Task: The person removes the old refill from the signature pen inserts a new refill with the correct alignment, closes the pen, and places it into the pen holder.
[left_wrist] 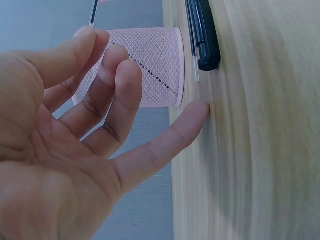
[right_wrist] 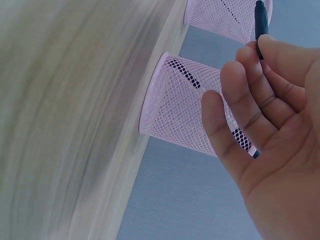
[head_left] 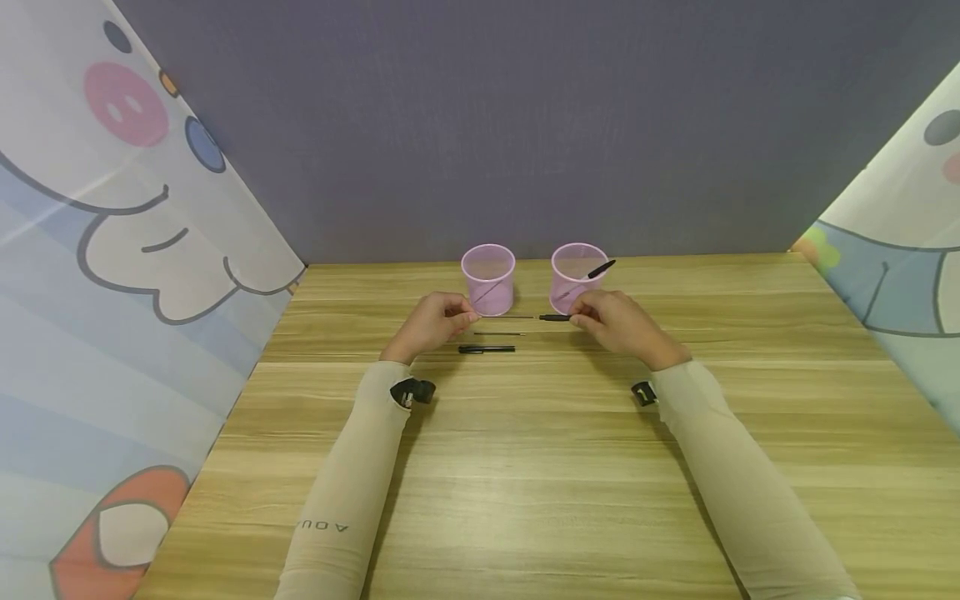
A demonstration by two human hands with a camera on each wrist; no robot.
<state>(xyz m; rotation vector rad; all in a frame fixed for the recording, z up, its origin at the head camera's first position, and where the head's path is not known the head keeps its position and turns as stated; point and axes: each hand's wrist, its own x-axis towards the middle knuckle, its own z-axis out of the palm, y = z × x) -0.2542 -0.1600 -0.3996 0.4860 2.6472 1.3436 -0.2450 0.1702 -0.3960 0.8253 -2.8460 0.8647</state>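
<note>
My left hand (head_left: 435,322) pinches one end of a thin pen refill (head_left: 508,317) between thumb and forefinger, its other fingers spread. The refill points level to the right. Facing it, my right hand (head_left: 617,325) pinches a short black pen part (head_left: 553,317), also seen as a dark pen part (right_wrist: 261,25) in the right wrist view. A small gap separates refill tip and pen part in the head view. Below them on the table lie a second refill (head_left: 498,334) and a black pen (head_left: 486,349), side by side.
Behind the left hand stands a pink mesh cup (head_left: 491,298) with a thin dark stick inside. Another pink mesh cup (head_left: 564,292), behind the right hand, holds a black-ended pen (head_left: 602,269). A grey wall (head_left: 480,125) rises behind the wooden table (head_left: 525,483).
</note>
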